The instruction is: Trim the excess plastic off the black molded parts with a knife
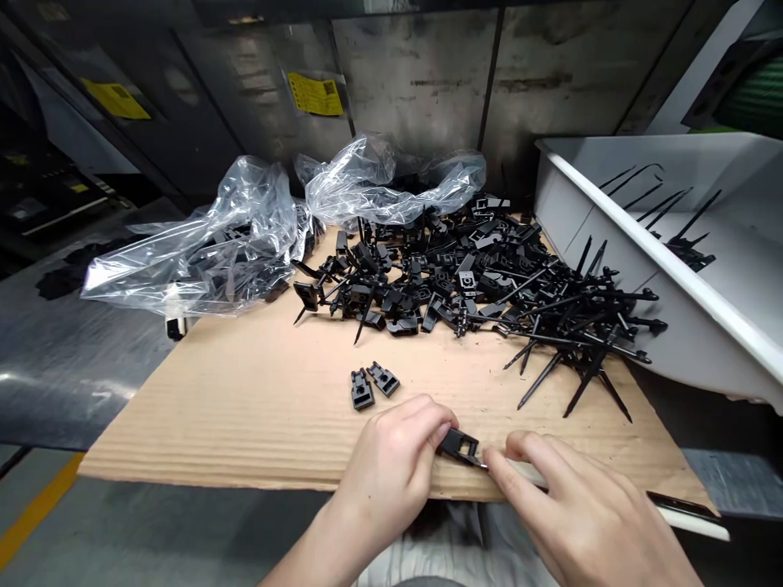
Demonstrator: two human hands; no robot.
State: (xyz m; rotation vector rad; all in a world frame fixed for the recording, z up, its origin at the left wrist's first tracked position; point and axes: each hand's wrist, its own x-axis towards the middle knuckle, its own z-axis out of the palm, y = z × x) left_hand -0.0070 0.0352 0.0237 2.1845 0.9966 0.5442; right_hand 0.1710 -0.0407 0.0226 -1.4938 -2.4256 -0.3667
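L hand, lower centre, fingers clenched on a small black plastic clip, held right at front edge of corrugated cardboard sheet. R hand, lower right, grip closed on a white-handled blade, tip touching the clip's R end. 2 similar clips lie side by side on cardboard, just above L hand. Big heap of black plastic parts mid-frame, many w/ long spikes; tangle of spiked black pins on its R side. Clear plastic bags at heap's upper left, black parts inside. White tray, upper right, holds a few spiked pieces. Yellow labels on metal panel behind.
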